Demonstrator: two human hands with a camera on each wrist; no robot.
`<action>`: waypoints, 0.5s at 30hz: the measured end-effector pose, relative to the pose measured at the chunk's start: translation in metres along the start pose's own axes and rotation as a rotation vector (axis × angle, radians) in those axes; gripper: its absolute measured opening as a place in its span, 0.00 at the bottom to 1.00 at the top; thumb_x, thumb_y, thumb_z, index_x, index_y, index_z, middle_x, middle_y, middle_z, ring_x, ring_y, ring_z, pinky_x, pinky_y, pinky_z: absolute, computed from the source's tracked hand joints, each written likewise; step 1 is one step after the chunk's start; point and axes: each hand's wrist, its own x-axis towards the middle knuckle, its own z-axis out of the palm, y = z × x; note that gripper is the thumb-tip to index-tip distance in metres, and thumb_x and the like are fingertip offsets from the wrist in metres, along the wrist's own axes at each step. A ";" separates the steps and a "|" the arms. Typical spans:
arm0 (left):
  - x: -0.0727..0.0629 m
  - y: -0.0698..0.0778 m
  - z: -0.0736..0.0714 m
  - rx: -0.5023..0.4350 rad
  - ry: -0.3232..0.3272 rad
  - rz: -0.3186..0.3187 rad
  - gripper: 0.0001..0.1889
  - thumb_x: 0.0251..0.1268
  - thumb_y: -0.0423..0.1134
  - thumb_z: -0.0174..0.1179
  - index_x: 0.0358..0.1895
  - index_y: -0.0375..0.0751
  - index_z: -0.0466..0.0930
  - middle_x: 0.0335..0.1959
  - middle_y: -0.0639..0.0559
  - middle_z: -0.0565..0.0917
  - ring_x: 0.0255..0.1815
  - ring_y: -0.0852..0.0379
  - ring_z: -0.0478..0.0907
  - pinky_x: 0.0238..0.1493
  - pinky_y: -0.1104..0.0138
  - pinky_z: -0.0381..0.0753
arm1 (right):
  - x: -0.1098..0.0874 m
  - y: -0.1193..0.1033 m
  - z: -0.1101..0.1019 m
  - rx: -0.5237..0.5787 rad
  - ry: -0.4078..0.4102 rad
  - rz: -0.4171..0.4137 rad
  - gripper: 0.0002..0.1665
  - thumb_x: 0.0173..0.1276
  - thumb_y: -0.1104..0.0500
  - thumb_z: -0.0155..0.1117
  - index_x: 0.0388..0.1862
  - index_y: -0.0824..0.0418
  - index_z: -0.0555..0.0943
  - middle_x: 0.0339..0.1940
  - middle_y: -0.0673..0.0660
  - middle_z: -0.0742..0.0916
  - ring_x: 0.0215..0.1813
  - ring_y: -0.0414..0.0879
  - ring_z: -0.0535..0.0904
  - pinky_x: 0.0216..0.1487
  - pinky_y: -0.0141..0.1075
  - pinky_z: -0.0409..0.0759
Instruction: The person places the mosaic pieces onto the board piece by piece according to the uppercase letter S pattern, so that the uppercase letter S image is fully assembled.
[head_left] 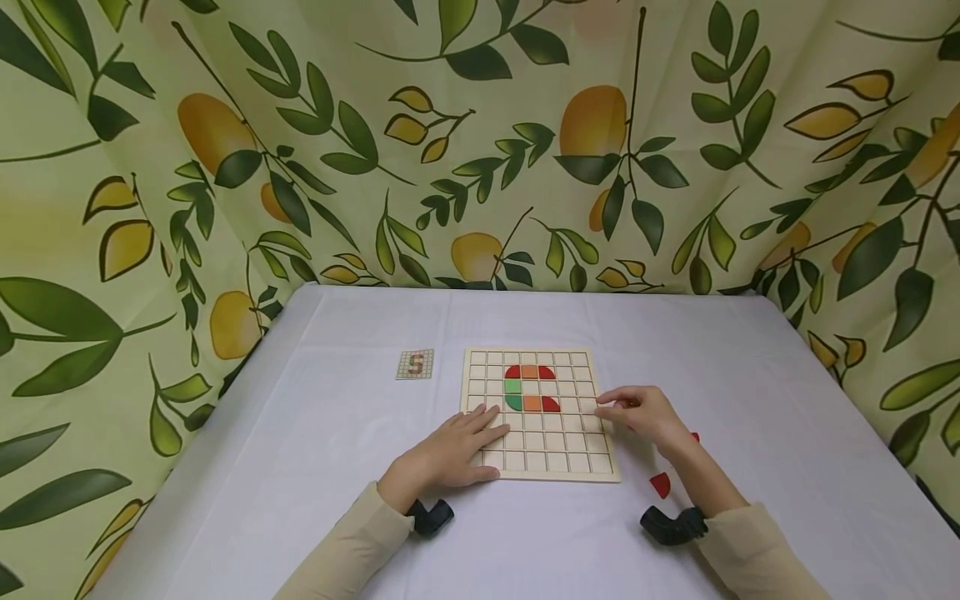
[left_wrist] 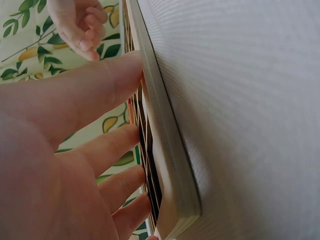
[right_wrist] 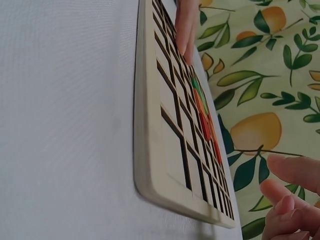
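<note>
A wooden grid board lies on the table and holds several coloured pieces, among them an orange square, a green square, a green quarter-round and a red quarter-round. My left hand rests on the board's lower left with fingers spread. At the board's right edge hovers my right hand, fingers loosely bent. In the right wrist view its fingers stand apart from the board, and nothing shows between them. A loose red piece lies near the right wrist.
Left of the board is a small card with a gridded figure like an S. Another red piece is partly hidden by the right forearm. A white cloth covers the table, and a leaf-patterned curtain hangs behind.
</note>
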 end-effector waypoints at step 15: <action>0.001 -0.001 0.002 -0.005 -0.008 -0.018 0.34 0.66 0.54 0.57 0.74 0.52 0.60 0.79 0.49 0.55 0.81 0.48 0.49 0.80 0.51 0.54 | -0.006 0.012 -0.015 0.004 0.009 0.124 0.25 0.62 0.53 0.68 0.53 0.66 0.81 0.16 0.47 0.69 0.19 0.40 0.61 0.17 0.30 0.59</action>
